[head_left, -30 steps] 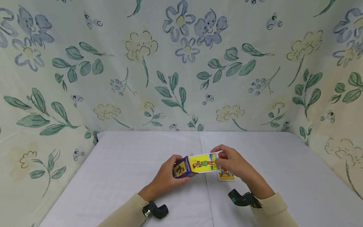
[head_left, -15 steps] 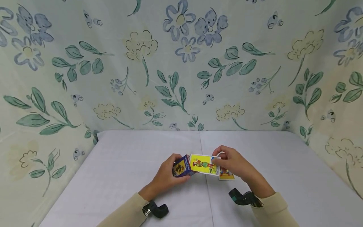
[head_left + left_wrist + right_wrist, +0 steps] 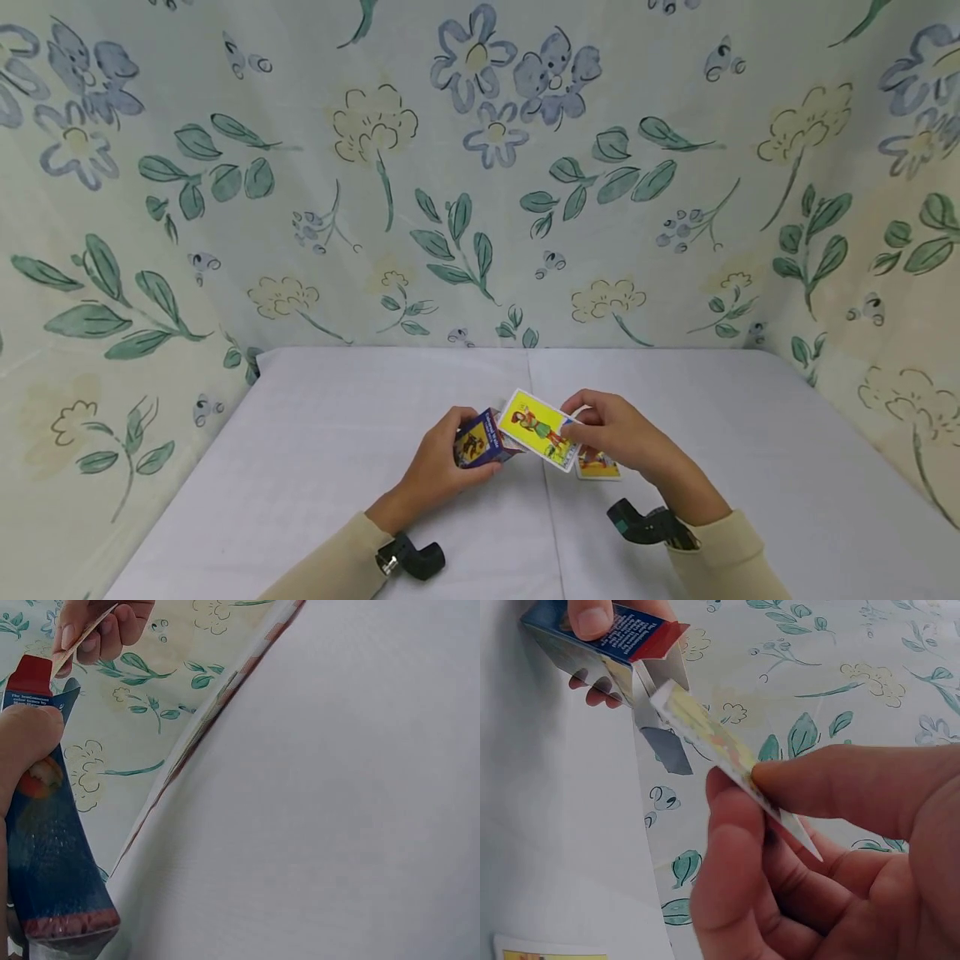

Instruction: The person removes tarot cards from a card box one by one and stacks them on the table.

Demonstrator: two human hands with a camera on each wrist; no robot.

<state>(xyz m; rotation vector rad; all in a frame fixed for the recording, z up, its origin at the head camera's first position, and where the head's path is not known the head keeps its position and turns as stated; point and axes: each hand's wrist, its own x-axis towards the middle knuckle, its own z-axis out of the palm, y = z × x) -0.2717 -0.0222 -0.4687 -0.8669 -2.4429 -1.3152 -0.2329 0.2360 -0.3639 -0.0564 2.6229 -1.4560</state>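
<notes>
My left hand (image 3: pixel 437 463) grips a dark blue card box (image 3: pixel 478 440), its thumb across one side. The box's red top flap (image 3: pixel 34 673) stands open in the left wrist view, and its mouth faces right. Between thumb and fingers my right hand (image 3: pixel 617 428) pinches a yellow picture card (image 3: pixel 538 427) with a white border and a standing figure. The card is tilted, its far end close to the box mouth; in the right wrist view it appears nearly edge-on. Beneath the right hand another yellow card (image 3: pixel 598 467) lies on the table, partly hidden.
A white cloth covers the table (image 3: pixel 337 433), with a crease running front to back near the middle. Floral fabric (image 3: pixel 480 208) hangs behind and on both sides. Each wrist carries a black camera mount (image 3: pixel 411 557).
The card has come out of the box mouth and turned, its left end now raised and its right end lower. The left hand and box have stayed nearly in place.
</notes>
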